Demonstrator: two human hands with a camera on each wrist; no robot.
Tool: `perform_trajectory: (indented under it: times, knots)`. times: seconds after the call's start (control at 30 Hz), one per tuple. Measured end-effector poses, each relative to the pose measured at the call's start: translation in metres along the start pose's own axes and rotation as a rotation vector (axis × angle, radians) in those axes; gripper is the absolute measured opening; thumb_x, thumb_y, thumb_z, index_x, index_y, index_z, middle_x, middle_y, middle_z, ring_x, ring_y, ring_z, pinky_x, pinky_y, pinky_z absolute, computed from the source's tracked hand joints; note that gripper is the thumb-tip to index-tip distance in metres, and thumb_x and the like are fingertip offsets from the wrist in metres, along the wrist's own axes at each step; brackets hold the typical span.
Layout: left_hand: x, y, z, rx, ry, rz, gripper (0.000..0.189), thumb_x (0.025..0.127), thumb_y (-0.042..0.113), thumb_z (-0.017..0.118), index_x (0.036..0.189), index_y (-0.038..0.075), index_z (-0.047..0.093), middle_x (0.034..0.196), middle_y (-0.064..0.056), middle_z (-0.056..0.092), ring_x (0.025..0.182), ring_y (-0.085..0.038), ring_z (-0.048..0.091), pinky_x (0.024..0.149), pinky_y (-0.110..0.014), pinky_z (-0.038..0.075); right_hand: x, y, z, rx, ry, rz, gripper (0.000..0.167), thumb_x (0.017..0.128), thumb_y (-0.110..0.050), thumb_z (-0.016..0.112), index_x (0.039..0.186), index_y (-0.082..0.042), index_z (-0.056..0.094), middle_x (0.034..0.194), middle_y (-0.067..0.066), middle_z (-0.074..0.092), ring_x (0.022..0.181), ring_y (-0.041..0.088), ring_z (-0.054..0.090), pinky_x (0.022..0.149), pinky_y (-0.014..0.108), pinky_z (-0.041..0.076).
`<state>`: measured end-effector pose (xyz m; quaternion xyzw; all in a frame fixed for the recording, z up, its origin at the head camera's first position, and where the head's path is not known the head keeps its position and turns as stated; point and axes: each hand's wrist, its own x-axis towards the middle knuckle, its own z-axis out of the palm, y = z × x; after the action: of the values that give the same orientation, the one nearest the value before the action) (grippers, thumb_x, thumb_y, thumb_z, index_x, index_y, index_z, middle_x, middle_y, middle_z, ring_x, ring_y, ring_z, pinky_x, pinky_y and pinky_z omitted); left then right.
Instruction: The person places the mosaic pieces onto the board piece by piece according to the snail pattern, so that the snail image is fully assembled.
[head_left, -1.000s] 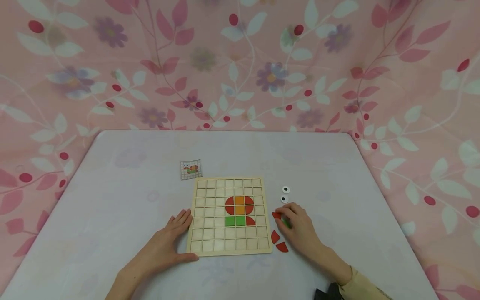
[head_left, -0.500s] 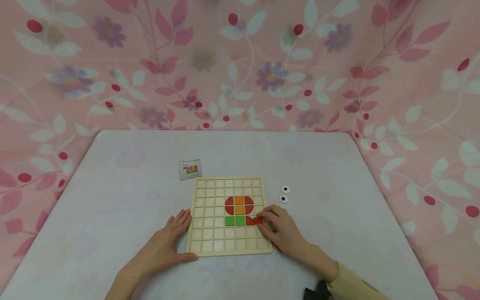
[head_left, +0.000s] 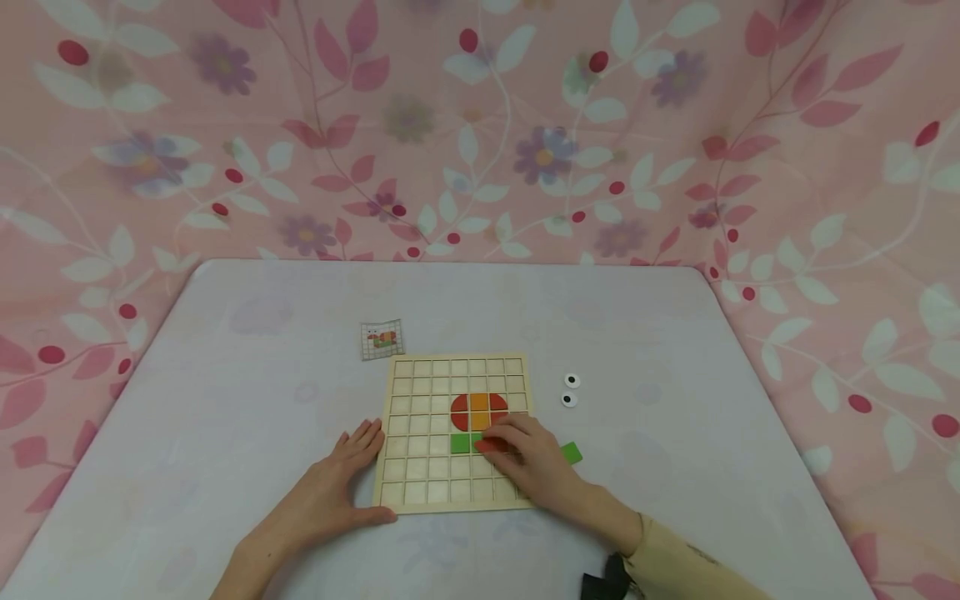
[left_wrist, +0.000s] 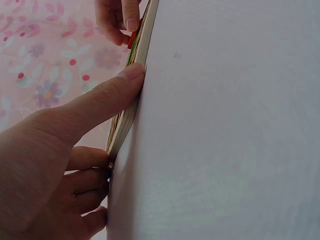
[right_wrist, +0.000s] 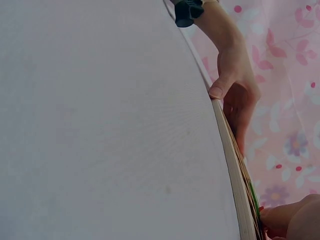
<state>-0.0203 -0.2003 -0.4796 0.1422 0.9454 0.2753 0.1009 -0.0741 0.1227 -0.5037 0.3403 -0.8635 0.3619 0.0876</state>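
Observation:
A square wooden grid board (head_left: 420,471) lies on the white table in the head view. My left hand (head_left: 337,471) braces its near left corner, fingers along the left edge and thumb at the front edge. Over the board, my right hand (head_left: 536,462) pinches a red quarter-circle tile (head_left: 487,447) between thumb and fingers, close to the green square tiles (head_left: 460,443). Above them, orange squares (head_left: 479,403) sit between red quarter-circles (head_left: 458,405). The right hand hides some cells to the right. In the left wrist view, the left thumb (left_wrist: 131,72) presses the board's side.
A loose green square (head_left: 572,452) lies on the table beside the right wrist. Two round eye tiles (head_left: 571,389) are farther back on the right. A small picture card (head_left: 382,339) lies at the board's far left corner. Behind the table hangs a pink floral cloth (head_left: 450,167).
My right hand has moved left from beside the board to over it, carrying a red tile. The loose green square now shows; the loose red tiles are out of sight. The left hand stays put.

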Motion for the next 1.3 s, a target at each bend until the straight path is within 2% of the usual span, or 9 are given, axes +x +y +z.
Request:
perform_trajectory:
  times: [0.07, 0.2, 0.4, 0.7, 0.9, 1.1, 1.3]
  knots:
    - [0.0, 0.0, 0.001, 0.003, 0.003, 0.004, 0.114, 0.066, 0.063, 0.083, 0.15, 0.0, 0.041, 0.161, -0.014, 0.032, 0.149, -0.038, 0.028, 0.119, -0.057, 0.028, 0.002, -0.001, 0.001, 0.008, -0.005, 0.016, 0.025, 0.086, -0.016, 0.079, 0.111, -0.012, 0.073, 0.112, -0.002, 0.065, 0.102, 0.013, 0.061, 0.085, 0.028, 0.057]
    - [0.001, -0.001, 0.001, 0.007, 0.001, 0.004, 0.115, 0.065, 0.064, 0.083, 0.15, -0.001, 0.041, 0.16, -0.013, 0.033, 0.15, -0.033, 0.028, 0.12, -0.055, 0.024, 0.006, -0.001, 0.005, 0.027, 0.025, -0.012, 0.023, 0.085, -0.013, 0.08, 0.107, -0.011, 0.074, 0.108, -0.001, 0.064, 0.096, 0.011, 0.059, 0.076, 0.019, 0.055]
    - [0.001, -0.001, 0.001, 0.007, 0.002, 0.002, 0.115, 0.066, 0.064, 0.082, 0.15, -0.001, 0.04, 0.161, -0.014, 0.032, 0.15, -0.035, 0.027, 0.12, -0.056, 0.026, 0.013, -0.007, 0.012, 0.073, 0.05, -0.089, 0.013, 0.083, -0.01, 0.081, 0.096, -0.01, 0.077, 0.101, 0.0, 0.062, 0.087, 0.009, 0.055, 0.07, 0.013, 0.048]
    - [0.001, -0.001, 0.002, 0.002, 0.005, 0.006, 0.115, 0.066, 0.066, 0.081, 0.15, 0.0, 0.04, 0.161, -0.013, 0.033, 0.15, -0.032, 0.027, 0.12, -0.055, 0.024, 0.025, -0.02, 0.026, 0.026, -0.009, -0.078, 0.015, 0.086, -0.016, 0.079, 0.1, -0.012, 0.077, 0.103, -0.002, 0.063, 0.094, 0.011, 0.056, 0.077, 0.018, 0.051]
    - [0.001, -0.001, 0.002, -0.016, 0.002, -0.005, 0.117, 0.065, 0.066, 0.082, 0.151, 0.001, 0.039, 0.162, -0.011, 0.031, 0.151, -0.031, 0.026, 0.121, -0.055, 0.023, 0.032, -0.027, 0.031, -0.016, -0.064, -0.047, 0.019, 0.087, -0.02, 0.078, 0.105, -0.013, 0.076, 0.105, -0.002, 0.058, 0.092, 0.011, 0.052, 0.077, 0.02, 0.05]
    - [0.002, -0.001, 0.001, -0.026, -0.013, -0.026, 0.116, 0.064, 0.062, 0.085, 0.152, 0.002, 0.038, 0.162, -0.009, 0.029, 0.152, -0.029, 0.024, 0.121, -0.055, 0.022, 0.037, -0.031, 0.034, -0.031, -0.07, -0.056, 0.02, 0.086, -0.019, 0.08, 0.104, -0.011, 0.076, 0.103, 0.0, 0.057, 0.09, 0.012, 0.052, 0.078, 0.022, 0.049]
    - [0.001, -0.002, 0.002, -0.025, 0.005, -0.003, 0.116, 0.065, 0.066, 0.081, 0.151, 0.0, 0.04, 0.161, -0.013, 0.031, 0.15, -0.034, 0.026, 0.12, -0.056, 0.024, 0.039, -0.032, 0.036, -0.032, -0.074, -0.037, 0.022, 0.086, -0.022, 0.08, 0.105, -0.012, 0.075, 0.102, -0.001, 0.056, 0.09, 0.012, 0.051, 0.079, 0.024, 0.048]
